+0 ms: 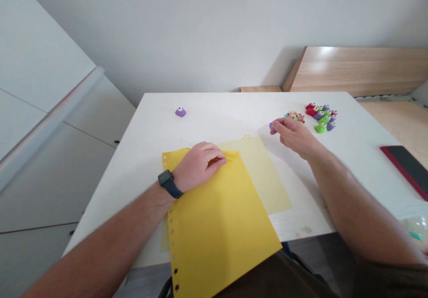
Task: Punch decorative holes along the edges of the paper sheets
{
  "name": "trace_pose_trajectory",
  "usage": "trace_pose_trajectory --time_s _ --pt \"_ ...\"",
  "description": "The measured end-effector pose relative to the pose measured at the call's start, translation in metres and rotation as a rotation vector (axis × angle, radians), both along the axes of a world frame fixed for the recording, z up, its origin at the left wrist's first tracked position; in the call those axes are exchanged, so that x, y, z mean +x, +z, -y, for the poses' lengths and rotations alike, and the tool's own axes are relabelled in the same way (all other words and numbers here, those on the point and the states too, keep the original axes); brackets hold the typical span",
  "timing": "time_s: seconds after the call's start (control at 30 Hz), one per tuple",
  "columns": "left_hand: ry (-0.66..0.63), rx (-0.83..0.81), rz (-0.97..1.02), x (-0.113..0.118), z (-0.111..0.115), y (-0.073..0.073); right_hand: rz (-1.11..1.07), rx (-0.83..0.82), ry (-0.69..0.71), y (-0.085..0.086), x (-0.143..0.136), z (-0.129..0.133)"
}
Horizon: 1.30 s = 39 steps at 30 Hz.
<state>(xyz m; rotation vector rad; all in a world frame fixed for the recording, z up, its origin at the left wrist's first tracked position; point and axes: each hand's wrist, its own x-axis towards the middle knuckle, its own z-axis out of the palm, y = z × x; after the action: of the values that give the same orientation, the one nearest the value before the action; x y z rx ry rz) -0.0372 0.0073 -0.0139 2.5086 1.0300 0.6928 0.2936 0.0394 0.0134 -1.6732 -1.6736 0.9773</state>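
My left hand (202, 164), with a dark watch on the wrist, pinches the upper part of a bright yellow sheet (224, 226) that has punched holes along its left edge and hangs over the table's front edge. Under it lies a paler yellow sheet (267, 173). My right hand (290, 133) is raised over the right part of the table, its fingertips closed on a small purple punch (273, 127). Just behind that hand is a pile of small colourful bits (294, 116). A few small yellow cut-outs (246, 136) lie at the pale sheet's top edge.
Several red, green and purple punches with eyes (323, 116) are grouped at the back right of the white table (227, 111). One purple punch (180, 112) stands alone at the back left. A dark red-edged object (408, 166) lies at the far right. White cabinets stand left.
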Motion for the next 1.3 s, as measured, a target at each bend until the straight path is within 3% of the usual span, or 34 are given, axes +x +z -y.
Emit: trace_pose_trajectory --time_s 0.13,0.3,0.43,0.63,1.3 --pt "0.002 0.0 -0.002 0.0 0.0 0.0 0.296 0.078 -0.003 -0.002 0.0 0.0" --pt "0.001 -0.005 0.002 0.0 0.001 0.0 0.338 0.116 -0.021 -0.003 0.001 0.0" --pt "0.0 -0.006 0.006 0.0 0.001 -0.001 0.036 0.018 -0.067 0.003 -0.005 0.003" --pt "-0.003 0.002 0.018 -0.001 0.0 -0.001 -0.348 -0.065 -0.003 0.009 -0.011 0.007" --pt "-0.012 -0.004 -0.006 -0.001 0.0 0.0 -0.677 -0.317 0.017 0.008 -0.013 0.004"
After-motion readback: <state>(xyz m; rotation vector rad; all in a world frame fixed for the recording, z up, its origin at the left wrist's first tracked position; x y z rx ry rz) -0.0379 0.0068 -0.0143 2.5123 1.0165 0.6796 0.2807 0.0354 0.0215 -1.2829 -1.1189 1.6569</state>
